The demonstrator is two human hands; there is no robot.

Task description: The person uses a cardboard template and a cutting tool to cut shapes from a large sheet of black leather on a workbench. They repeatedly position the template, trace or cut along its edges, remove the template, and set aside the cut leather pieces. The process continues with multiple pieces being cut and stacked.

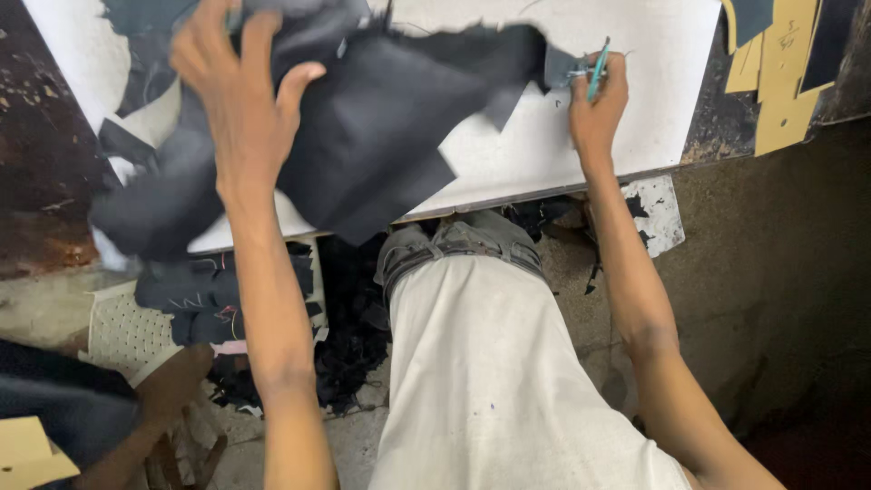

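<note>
From the head view, the person's left hand point(243, 109) is spread wide, fingers splayed over a big sheet of black leather point(363, 127) that's draped across the white cutting board point(581, 136), the sheet sitting under the palm and fingertips. The right hand point(596, 107) is curled tight around a teal-handled knife point(596, 71), pinching it right at the leather's far right edge. Tan cardboard patterns point(785, 73) lie off to the right, black scraps point(349, 336) piled on the floor below
</note>
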